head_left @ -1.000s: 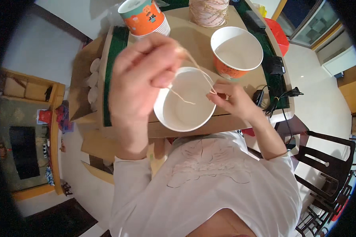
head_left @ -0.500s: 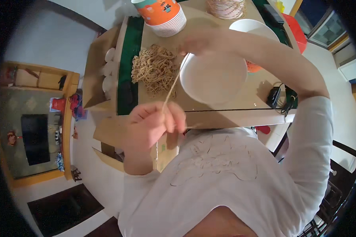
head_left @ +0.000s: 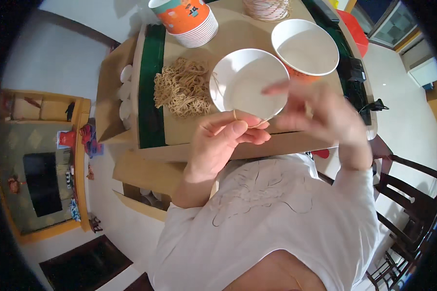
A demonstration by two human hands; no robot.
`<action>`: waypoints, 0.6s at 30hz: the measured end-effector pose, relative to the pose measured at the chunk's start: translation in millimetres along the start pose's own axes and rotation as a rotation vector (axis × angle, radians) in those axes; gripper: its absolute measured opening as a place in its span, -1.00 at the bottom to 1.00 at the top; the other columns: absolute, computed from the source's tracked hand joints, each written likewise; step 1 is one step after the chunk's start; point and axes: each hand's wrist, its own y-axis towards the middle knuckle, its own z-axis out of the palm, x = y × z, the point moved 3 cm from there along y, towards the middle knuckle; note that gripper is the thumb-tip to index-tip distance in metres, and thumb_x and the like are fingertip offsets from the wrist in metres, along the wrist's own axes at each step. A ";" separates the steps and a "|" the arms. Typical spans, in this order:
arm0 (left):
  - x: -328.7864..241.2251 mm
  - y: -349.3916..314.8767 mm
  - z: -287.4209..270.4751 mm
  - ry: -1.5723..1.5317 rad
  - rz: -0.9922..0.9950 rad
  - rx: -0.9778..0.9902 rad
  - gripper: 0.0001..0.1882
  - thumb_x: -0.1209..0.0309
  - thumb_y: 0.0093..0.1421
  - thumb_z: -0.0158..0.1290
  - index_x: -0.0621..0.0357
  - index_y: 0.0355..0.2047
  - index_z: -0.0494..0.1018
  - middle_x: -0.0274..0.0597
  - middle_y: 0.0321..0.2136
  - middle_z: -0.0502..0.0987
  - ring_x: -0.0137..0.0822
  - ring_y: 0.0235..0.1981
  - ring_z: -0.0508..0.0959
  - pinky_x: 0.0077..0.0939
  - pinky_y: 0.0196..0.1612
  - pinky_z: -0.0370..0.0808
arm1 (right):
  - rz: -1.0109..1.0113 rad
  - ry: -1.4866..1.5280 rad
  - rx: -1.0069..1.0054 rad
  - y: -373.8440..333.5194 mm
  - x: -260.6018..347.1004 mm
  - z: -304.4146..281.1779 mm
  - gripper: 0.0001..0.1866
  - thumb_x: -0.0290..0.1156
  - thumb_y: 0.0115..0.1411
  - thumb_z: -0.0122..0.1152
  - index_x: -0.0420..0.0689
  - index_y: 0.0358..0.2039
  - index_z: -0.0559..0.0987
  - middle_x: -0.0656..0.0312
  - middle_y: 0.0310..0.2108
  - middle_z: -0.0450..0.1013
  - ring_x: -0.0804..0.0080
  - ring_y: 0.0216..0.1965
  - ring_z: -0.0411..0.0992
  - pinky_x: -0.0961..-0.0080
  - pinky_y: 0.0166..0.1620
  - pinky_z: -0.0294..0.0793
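My left hand is at the near rim of a large white paper bowl, thumb and fingers pinched on a thin tan string. Part of the string runs along the fingers toward the bowl's near right rim. Another thin tan strand curls against the inside left of the bowl. Over the bowl's right side my right hand is smeared by motion; whether its fingers hold anything does not show. Left of the bowl lies a tangled pile of tan strings.
A second white bowl with an orange outside stands at the back right. Stacked orange paper tubs and another white stack are farther back. Black adapters lie on the right edge. Cardboard boxes flank the table's left.
My right hand has come back from the bowl's far left rim to its right side. My left hand has moved right to the near rim, still holding the string, which was stretched straight before.
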 end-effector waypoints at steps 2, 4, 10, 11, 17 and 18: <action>6.6 7.5 5.8 0.045 -0.033 0.036 -0.78 0.47 0.25 -0.07 0.40 -0.23 0.47 0.05 -0.26 0.54 -0.18 -0.25 0.58 -0.35 -0.16 0.54 | 0.145 0.065 0.100 -21.4 -11.7 26.1 -0.82 -0.43 0.16 0.13 -0.12 -0.21 0.52 0.18 -0.64 0.42 0.44 -0.60 0.46 0.47 -0.48 0.41; 13.6 10.7 11.0 0.112 -0.062 0.037 -0.79 0.47 0.25 -0.07 0.40 -0.23 0.47 0.04 -0.26 0.54 -0.19 -0.26 0.58 -0.35 -0.16 0.54 | 0.133 0.323 0.037 -34.2 -34.8 49.5 -0.85 -0.46 0.19 0.08 -0.13 -0.22 0.52 0.23 -0.61 0.45 0.48 -0.57 0.49 0.54 -0.46 0.45; 39.1 3.0 3.9 0.393 -0.224 0.001 -0.82 0.59 0.21 -0.08 0.44 -0.25 0.47 0.01 -0.27 0.54 -0.17 -0.27 0.58 -0.38 -0.13 0.52 | 0.262 0.957 -0.392 -68.8 -84.3 52.8 -0.72 -0.53 0.25 -0.06 -0.34 -0.06 0.45 0.06 -0.18 0.49 0.38 -0.19 0.48 0.49 -0.09 0.46; 45.0 0.6 0.3 0.405 -0.231 -0.002 -0.82 0.59 0.21 -0.08 0.44 -0.25 0.47 0.01 -0.27 0.54 -0.17 -0.27 0.58 -0.38 -0.13 0.52 | 0.288 1.041 -0.522 -70.8 -85.1 53.3 -0.71 -0.47 0.26 -0.03 -0.34 -0.05 0.44 0.03 -0.16 0.48 0.33 -0.19 0.49 0.46 -0.10 0.47; 59.2 -8.6 -10.1 0.567 -0.247 -0.024 -0.81 0.55 0.25 -0.09 0.42 -0.22 0.45 -0.08 -0.28 0.51 -0.34 -0.28 0.55 -0.52 -0.16 0.53 | 0.016 1.631 -0.674 -73.8 -92.3 44.0 -0.79 -0.48 0.27 -0.12 -0.20 -0.10 0.38 0.26 -0.45 0.39 0.53 -0.44 0.34 0.58 -0.28 0.36; 60.7 -10.6 -9.8 0.574 -0.262 -0.020 -0.81 0.55 0.25 -0.09 0.42 -0.22 0.45 -0.08 -0.28 0.51 -0.34 -0.28 0.55 -0.52 -0.16 0.53 | 0.136 1.631 -0.777 -72.1 -88.7 41.4 -0.82 -0.52 0.25 -0.11 -0.14 -0.13 0.33 0.31 -0.55 0.29 0.58 -0.55 0.18 0.65 -0.40 0.21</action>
